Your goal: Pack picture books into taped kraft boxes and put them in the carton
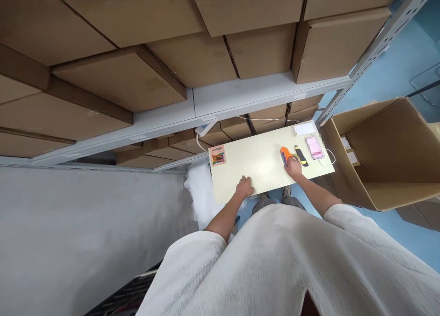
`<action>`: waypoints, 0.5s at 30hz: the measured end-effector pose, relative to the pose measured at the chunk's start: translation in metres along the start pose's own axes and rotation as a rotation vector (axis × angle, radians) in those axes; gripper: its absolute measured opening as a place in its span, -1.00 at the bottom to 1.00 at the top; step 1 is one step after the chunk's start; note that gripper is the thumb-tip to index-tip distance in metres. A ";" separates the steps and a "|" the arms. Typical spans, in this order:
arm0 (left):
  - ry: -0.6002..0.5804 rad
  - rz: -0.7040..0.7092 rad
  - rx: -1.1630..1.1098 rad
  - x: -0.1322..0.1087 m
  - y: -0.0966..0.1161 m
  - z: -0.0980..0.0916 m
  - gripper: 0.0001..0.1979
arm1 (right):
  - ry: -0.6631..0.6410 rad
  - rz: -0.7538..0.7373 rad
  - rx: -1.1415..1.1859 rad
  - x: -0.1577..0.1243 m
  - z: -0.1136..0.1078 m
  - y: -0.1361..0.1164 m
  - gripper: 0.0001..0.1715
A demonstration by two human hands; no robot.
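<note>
My right hand (294, 167) is closed on what looks like an orange tape dispenser (284, 152) with a blue part, at the right half of the pale tabletop (254, 164). Just right of that hand lies a black-and-yellow utility knife (301, 155). My left hand (244, 186) rests near the table's front edge, fingers apart, with nothing in it. On the far left corner of the table is a small pinkish packet with a colourful print (217, 155). A blurred pink phone-like item (315, 147) lies towards the right end, below a white card or box (304, 129).
Grey shelving (233, 96) filled with brown cartons (264, 50) rises behind the table. To the right stands a large open cardboard box (385, 155) holding a few small items. White wrapping material (202, 187) hangs at the table's left, beside a grey wall (96, 229). A white cable (268, 119) runs behind the table.
</note>
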State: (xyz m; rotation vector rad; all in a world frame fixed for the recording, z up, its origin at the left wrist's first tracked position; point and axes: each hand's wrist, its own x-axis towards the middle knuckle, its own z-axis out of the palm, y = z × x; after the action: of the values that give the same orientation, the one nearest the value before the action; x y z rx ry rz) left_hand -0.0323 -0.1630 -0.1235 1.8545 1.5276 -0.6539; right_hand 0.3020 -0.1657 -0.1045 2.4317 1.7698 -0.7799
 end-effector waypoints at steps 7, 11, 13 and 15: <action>0.017 -0.009 -0.114 0.004 -0.007 0.002 -0.34 | 0.036 -0.029 0.001 -0.005 -0.008 0.004 -0.57; 0.087 -0.022 -0.192 0.002 -0.009 0.002 -0.39 | 0.125 -0.125 -0.106 0.000 -0.030 -0.001 -0.60; 0.118 -0.047 -0.229 -0.003 -0.007 0.007 -0.44 | 0.132 -0.212 -0.140 0.006 -0.042 -0.011 -0.59; 0.146 -0.086 -0.272 -0.011 -0.004 0.015 -0.48 | 0.116 -0.327 -0.151 0.013 -0.050 -0.025 -0.57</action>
State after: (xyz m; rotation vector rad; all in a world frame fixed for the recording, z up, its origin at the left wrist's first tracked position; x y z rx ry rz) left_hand -0.0380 -0.1813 -0.1263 1.6673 1.7043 -0.3335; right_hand 0.3008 -0.1298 -0.0597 2.1622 2.2163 -0.5065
